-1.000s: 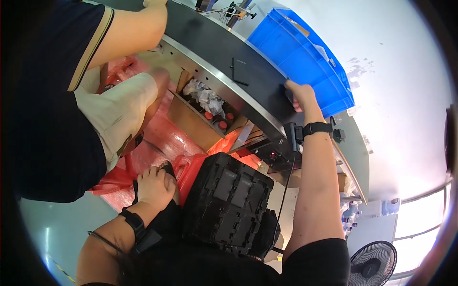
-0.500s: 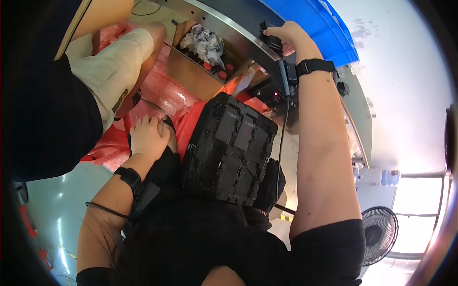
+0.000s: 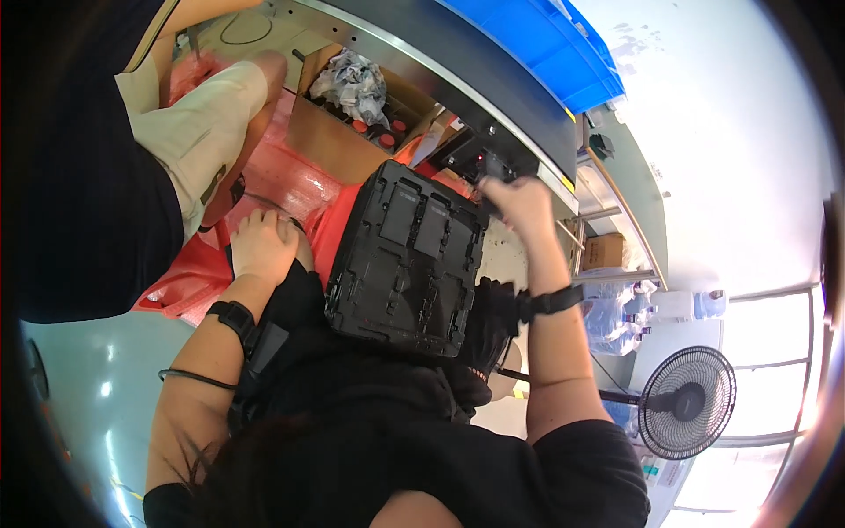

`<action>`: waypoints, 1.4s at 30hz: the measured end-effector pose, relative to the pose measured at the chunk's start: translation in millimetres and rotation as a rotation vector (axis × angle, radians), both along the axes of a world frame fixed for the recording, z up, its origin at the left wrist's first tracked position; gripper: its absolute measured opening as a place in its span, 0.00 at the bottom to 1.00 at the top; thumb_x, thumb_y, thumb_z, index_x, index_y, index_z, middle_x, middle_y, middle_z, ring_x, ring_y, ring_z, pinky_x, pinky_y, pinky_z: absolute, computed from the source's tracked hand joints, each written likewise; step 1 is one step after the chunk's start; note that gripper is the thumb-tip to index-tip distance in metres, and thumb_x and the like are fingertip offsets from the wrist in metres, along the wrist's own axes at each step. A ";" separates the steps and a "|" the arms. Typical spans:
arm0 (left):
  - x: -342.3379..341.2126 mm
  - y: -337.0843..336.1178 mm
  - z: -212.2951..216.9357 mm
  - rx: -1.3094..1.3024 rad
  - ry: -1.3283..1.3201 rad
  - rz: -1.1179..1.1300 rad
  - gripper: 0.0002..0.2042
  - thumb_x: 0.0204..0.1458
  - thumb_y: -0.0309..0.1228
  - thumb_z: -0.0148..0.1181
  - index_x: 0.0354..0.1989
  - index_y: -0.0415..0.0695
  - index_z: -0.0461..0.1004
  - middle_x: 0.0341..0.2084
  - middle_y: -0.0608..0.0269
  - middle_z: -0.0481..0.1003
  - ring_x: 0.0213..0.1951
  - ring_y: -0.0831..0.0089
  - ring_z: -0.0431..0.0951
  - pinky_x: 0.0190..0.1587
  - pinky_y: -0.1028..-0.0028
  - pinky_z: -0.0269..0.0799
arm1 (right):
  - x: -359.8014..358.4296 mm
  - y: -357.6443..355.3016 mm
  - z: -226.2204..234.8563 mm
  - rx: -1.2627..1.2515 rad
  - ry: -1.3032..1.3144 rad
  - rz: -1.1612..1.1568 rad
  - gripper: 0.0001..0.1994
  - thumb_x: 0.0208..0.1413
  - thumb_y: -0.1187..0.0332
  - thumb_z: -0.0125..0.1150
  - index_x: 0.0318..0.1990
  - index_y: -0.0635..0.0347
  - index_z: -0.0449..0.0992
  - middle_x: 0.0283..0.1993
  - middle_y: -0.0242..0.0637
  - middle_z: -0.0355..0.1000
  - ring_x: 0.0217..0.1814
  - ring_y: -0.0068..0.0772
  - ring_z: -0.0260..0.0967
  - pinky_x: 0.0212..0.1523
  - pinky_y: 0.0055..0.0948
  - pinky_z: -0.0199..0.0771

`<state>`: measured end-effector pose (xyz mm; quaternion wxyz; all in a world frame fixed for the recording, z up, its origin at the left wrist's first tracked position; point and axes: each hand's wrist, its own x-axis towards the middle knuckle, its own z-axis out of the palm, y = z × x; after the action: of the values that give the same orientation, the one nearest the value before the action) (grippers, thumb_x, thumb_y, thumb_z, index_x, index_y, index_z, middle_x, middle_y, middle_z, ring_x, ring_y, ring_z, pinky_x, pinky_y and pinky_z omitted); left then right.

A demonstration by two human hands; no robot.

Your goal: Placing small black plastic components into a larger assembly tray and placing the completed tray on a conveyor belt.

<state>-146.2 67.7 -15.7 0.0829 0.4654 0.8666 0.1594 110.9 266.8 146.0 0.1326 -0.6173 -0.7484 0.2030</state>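
A black moulded tray (image 3: 352, 304) rests tilted across my lap. Two flat dark rectangular blocks (image 3: 415, 220) sit side by side in its upper slots; other recesses show below them. My left hand (image 3: 264, 247) lies on my knee, left of the tray, fingers stretched out and nothing in them. Beyond the tray's right upper corner is my right hand (image 3: 526, 209), smeared by motion. Its fingers are closed round a blurred small black object (image 3: 506, 165), whose kind I cannot make out. Both wrists wear black straps.
A dark workbench with a metal edge (image 3: 414, 66) crosses the top, bearing a blue bin (image 3: 546, 53). Under it stand a cardboard box (image 3: 321, 136) with crumpled plastic and red-capped bottles, and a black device with a red light. A person's leg (image 3: 198, 123) is at left; a fan (image 3: 687, 402) stands right.
My right hand has come down from the bench beside the blue bin to near the tray's upper right corner, bringing a black object. My left hand stays on the knee. The view has shifted slightly.
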 end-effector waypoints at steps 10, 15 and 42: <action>3.5 -4.5 0.1 -0.021 0.057 -0.005 0.19 0.51 0.44 0.46 0.44 0.43 0.72 0.42 0.53 0.71 0.47 0.55 0.70 0.47 0.55 0.65 | 17.7 -72.5 -55.4 -0.121 -0.031 -0.207 0.28 0.38 0.48 0.66 0.27 0.74 0.76 0.24 0.53 0.74 0.30 0.49 0.75 0.34 0.38 0.74; 3.5 -3.5 -3.3 -0.052 0.030 0.010 0.20 0.51 0.44 0.46 0.45 0.43 0.71 0.46 0.53 0.69 0.49 0.55 0.69 0.48 0.53 0.64 | -9.6 -134.7 -68.3 -0.106 0.040 0.097 0.27 0.38 0.47 0.68 0.18 0.67 0.69 0.17 0.42 0.67 0.21 0.35 0.67 0.27 0.33 0.69; 115.3 -35.2 41.1 0.334 -0.107 -0.733 0.24 0.51 0.38 0.55 0.57 0.44 0.63 0.60 0.50 0.55 0.63 0.50 0.53 0.62 0.51 0.47 | 39.3 -38.6 -102.2 0.240 -0.153 0.348 0.13 0.49 0.66 0.58 0.44 0.46 0.74 0.43 0.43 0.63 0.48 0.46 0.63 0.48 0.43 0.67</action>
<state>-30.8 32.5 25.4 0.1027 0.7417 0.5999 0.2819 150.1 228.2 43.8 0.1108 -0.4722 -0.8704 0.0849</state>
